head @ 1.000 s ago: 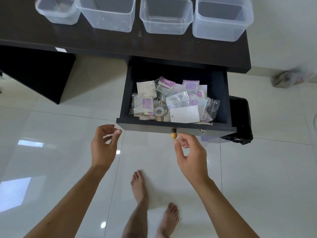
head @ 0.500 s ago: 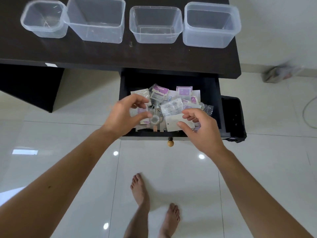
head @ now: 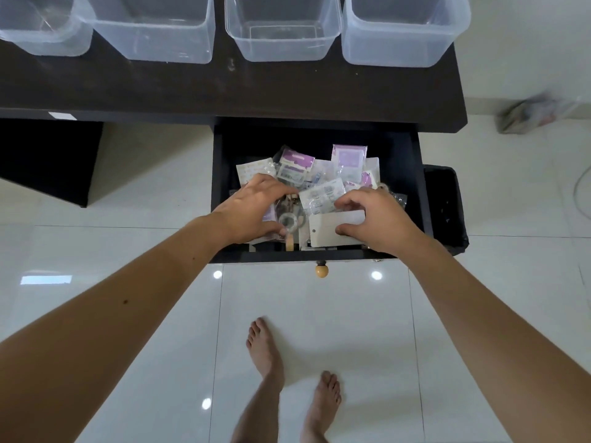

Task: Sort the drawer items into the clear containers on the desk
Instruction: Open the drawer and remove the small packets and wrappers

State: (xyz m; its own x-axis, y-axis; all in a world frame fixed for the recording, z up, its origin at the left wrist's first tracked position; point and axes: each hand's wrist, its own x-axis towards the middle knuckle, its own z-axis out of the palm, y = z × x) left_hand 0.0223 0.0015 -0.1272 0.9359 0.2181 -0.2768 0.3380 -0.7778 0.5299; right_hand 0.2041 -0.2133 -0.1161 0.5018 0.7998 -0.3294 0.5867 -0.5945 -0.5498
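The black drawer (head: 412,187) is pulled out under the dark desk (head: 287,87) and holds a heap of small clear and purple packets (head: 323,174). My left hand (head: 256,212) lies on the heap's left side, fingers curled around a clear tape roll (head: 287,220); whether it grips the roll I cannot tell. My right hand (head: 374,222) pinches a white card (head: 329,231) at the drawer's front right, thumb under and fingers over. Several empty clear containers (head: 281,27) stand in a row on the desk above.
A wooden knob (head: 321,270) sticks out of the drawer front. A black bin with a liner (head: 444,206) stands right of the drawer. My bare feet (head: 265,353) are on white glossy tiles. A crumpled bag (head: 537,113) lies on the floor at the far right.
Both hands rose from below the knob into the drawer. The left one settled on the tape roll, the right one closed on the white card. The camera moved closer.
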